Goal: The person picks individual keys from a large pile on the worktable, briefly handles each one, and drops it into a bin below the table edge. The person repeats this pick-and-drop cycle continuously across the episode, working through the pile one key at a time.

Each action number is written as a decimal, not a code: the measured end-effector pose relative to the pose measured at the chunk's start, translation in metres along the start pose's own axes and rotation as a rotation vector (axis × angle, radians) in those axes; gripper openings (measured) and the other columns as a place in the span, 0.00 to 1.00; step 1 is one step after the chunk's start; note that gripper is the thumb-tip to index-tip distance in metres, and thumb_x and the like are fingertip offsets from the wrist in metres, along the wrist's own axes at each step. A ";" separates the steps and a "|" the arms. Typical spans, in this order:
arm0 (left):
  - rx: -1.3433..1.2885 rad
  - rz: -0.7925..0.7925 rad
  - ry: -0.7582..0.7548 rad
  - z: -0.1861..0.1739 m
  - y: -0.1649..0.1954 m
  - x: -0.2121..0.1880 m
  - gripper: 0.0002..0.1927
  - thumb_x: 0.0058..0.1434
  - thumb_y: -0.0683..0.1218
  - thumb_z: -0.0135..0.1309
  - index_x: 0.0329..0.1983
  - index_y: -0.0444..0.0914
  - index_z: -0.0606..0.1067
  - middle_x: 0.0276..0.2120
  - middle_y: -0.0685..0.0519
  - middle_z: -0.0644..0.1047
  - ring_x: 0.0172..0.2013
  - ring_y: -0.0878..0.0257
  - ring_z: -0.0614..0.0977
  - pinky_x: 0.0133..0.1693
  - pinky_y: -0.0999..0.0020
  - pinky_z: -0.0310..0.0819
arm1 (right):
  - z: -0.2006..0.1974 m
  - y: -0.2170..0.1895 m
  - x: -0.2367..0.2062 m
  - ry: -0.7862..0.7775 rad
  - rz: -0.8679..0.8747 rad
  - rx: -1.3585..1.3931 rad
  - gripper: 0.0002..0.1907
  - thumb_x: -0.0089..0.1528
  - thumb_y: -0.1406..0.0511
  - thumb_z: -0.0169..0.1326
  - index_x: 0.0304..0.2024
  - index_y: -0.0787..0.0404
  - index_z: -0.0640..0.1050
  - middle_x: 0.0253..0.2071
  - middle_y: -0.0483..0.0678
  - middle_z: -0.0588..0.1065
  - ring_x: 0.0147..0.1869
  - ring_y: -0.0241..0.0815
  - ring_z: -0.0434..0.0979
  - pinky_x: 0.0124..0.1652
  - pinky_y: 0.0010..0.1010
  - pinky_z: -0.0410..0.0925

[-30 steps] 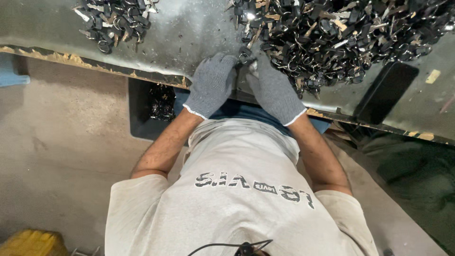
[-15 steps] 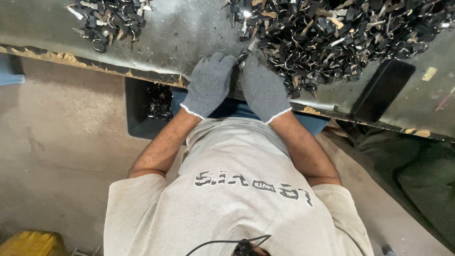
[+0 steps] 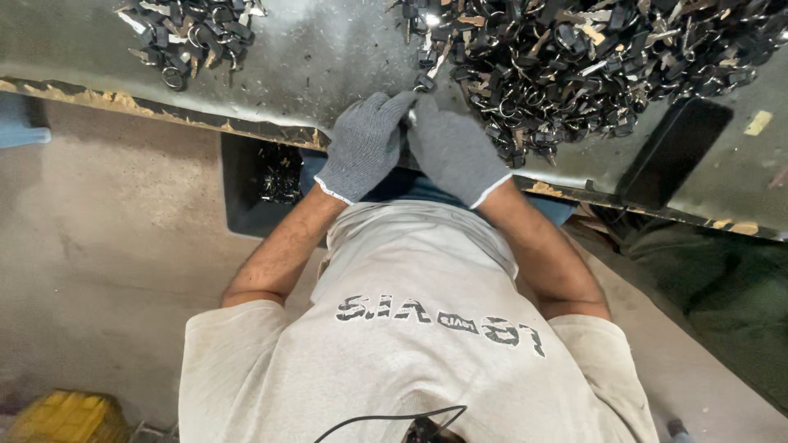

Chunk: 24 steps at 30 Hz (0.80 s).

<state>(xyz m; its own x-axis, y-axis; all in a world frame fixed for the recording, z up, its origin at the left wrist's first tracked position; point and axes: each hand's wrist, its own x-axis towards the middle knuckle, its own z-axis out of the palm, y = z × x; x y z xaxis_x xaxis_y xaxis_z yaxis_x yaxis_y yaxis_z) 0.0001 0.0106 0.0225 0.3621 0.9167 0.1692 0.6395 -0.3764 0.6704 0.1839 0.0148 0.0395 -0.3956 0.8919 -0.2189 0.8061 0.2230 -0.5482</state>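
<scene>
Workbench: both gloved hands pinch a small part, orientation unclear.

Grey knit gloves with white cuffs, pale short-sleeved T-shirt, dark chest print

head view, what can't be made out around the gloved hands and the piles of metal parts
- Head view: small part between the left hand and right hand, covered by glove fingers.
- Big pile: cut off by the top edge.
- Black bin contents: too dark under the table.
</scene>
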 end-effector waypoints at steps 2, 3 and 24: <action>-0.003 -0.013 0.049 -0.001 0.001 -0.002 0.19 0.63 0.39 0.55 0.58 0.37 0.72 0.41 0.47 0.77 0.42 0.48 0.80 0.46 0.53 0.75 | -0.007 0.006 0.002 -0.082 0.040 0.272 0.22 0.68 0.61 0.54 0.55 0.71 0.66 0.32 0.63 0.78 0.33 0.63 0.81 0.31 0.51 0.75; 0.001 -0.020 0.076 -0.001 0.002 -0.004 0.19 0.63 0.40 0.56 0.58 0.36 0.72 0.41 0.47 0.77 0.41 0.48 0.81 0.45 0.53 0.75 | -0.009 0.007 0.001 0.047 0.002 0.208 0.25 0.66 0.61 0.55 0.57 0.73 0.65 0.34 0.64 0.78 0.33 0.62 0.81 0.30 0.49 0.75; 0.171 -0.088 0.012 0.019 0.002 -0.011 0.09 0.62 0.46 0.59 0.34 0.40 0.72 0.30 0.47 0.75 0.31 0.47 0.80 0.34 0.51 0.71 | -0.001 0.004 -0.008 0.030 0.135 -0.103 0.18 0.67 0.63 0.55 0.52 0.69 0.69 0.34 0.61 0.78 0.30 0.61 0.81 0.25 0.48 0.73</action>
<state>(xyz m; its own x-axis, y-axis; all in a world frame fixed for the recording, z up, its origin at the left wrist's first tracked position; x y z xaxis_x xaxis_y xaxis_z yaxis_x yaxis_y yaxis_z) 0.0100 -0.0027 0.0086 0.2922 0.9482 0.1249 0.7746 -0.3113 0.5505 0.1912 0.0089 0.0398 -0.2685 0.9277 -0.2596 0.8923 0.1379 -0.4299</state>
